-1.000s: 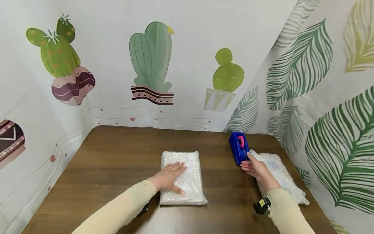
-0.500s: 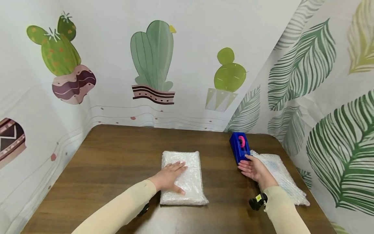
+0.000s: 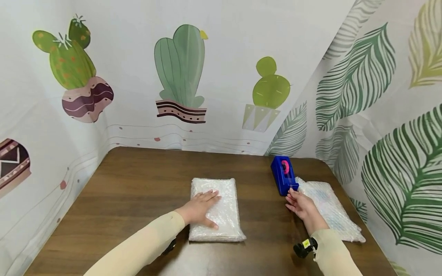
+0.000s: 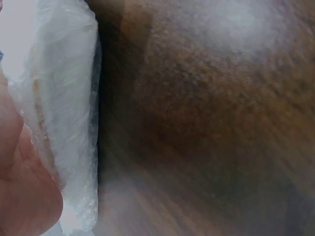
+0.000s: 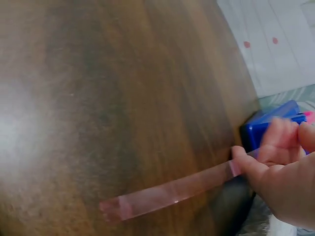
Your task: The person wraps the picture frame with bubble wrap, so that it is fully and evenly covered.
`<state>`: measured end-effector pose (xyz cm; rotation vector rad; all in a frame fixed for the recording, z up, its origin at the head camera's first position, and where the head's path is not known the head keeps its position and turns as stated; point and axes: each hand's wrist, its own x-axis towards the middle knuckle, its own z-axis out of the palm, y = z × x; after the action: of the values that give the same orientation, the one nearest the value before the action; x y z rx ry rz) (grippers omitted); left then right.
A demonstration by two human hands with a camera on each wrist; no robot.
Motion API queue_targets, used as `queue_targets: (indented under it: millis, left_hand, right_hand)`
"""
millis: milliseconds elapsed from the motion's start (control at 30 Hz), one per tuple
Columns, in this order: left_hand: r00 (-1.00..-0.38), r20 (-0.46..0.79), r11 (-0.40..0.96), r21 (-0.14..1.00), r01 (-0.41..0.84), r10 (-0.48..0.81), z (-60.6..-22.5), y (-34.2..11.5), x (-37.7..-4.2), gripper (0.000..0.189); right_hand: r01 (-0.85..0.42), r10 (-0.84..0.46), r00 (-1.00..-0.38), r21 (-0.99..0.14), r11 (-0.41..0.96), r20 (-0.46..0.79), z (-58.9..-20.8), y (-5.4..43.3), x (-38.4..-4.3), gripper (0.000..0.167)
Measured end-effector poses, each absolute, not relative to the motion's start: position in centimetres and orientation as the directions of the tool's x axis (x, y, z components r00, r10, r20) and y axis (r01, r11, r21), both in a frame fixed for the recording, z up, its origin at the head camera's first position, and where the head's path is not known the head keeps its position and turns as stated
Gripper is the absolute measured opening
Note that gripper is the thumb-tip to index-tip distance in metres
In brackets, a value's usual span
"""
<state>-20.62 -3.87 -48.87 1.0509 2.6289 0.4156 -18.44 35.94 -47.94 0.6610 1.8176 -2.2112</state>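
My left hand (image 3: 200,209) lies with spread fingers on a flat package in bubble wrap (image 3: 224,214), at the table's middle. In the left wrist view, part of that hand (image 4: 24,182) shows against the package's side (image 4: 74,113). My right hand (image 3: 304,207) is at the front end of a blue tape dispenser (image 3: 282,178) with a pink core, thumb and forefinger drawn together there. A clear strip of tape (image 5: 172,194) trails from the fingers of the right hand (image 5: 275,172) in the right wrist view. The dispenser's cutting edge is mostly hidden there.
A second bubble-wrapped package (image 3: 333,211) lies at the right side of the wooden table (image 3: 138,180), close beside the dispenser and under the right forearm's side. A white printed cloth (image 3: 221,76) hangs behind the table's back edge.
My right hand has drawn slightly down from the dispenser's front, its thumb and forefinger now closer together, and the blue front end is more visible. The left hand and both packages stay put.
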Motion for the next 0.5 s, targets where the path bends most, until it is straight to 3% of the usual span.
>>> queue_targets:
  millis: [267,500]
  left_hand:
    - [-0.688,-0.154,0.685,0.38,0.622,0.709,-48.8,-3.83,-20.59,0.099]
    - [-0.698,-0.144,0.693,0.368,0.621,0.702,-48.99,-3.93,-20.75,0.1]
  right_hand:
    - [0.388,0.2,-0.883,-0.901,-0.195,-0.424,-48.56,35.36,-18.72,0.038]
    - [0.409,0.195,-0.879,-0.898,-0.163,-0.435,-48.98,35.28,-18.89,0.032]
